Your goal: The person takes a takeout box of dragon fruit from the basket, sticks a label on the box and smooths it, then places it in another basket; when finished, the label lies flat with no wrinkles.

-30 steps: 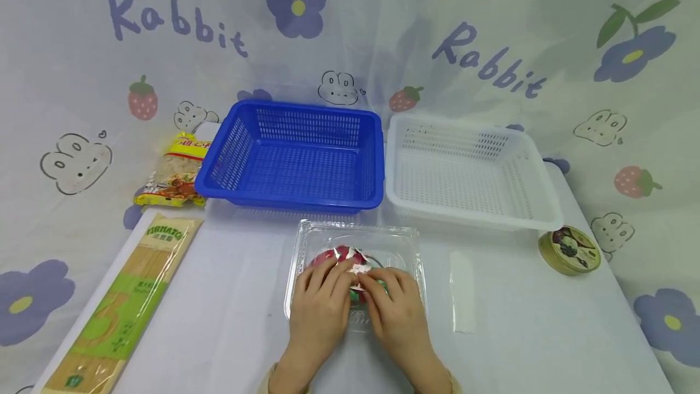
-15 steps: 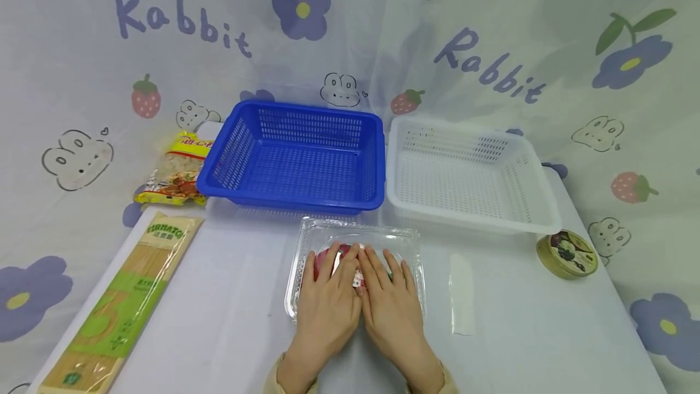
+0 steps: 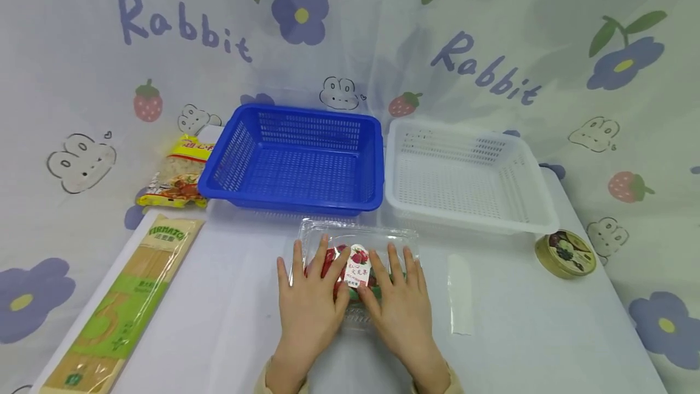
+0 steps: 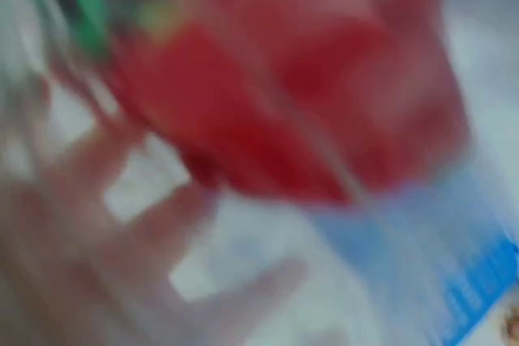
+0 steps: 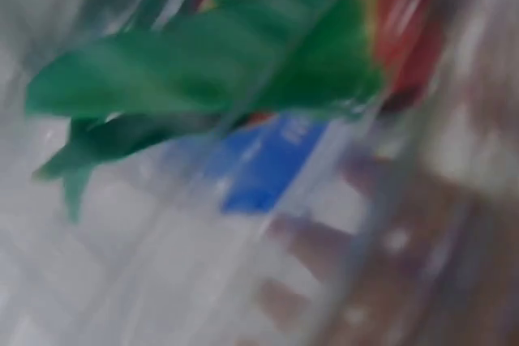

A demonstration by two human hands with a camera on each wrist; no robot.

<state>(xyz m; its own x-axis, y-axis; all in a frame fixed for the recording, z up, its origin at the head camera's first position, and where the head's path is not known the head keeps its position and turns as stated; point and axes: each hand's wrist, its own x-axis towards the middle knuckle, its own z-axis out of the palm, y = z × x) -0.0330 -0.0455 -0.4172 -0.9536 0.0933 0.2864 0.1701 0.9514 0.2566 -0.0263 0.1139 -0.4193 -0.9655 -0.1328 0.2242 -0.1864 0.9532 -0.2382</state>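
A clear plastic box (image 3: 377, 233) lies on the white table, with a red dragon fruit (image 4: 316, 87) inside. In the right wrist view the fruit's green leaves (image 5: 186, 70) show through the plastic. A white sticker label (image 3: 358, 275) with a printed fruit sits flat on the lid, between the two thumbs. My left hand (image 3: 310, 315) spreads its fingers over the left half of the box. Over the right half lies my right hand (image 3: 403, 315), fingers straight and apart. Both wrist views are blurred.
Behind the box stand a blue basket (image 3: 306, 169) and a white basket (image 3: 445, 178). A long pasta pack (image 3: 123, 297) and a yellow food bag (image 3: 180, 169) are on the left. To the right lie a white strip (image 3: 460, 293) and a round gold tin (image 3: 566, 254).
The hands go from bent fingers at the label, to flat hands close together over it, to spread fingers farther apart. The label now shows whole on the lid.
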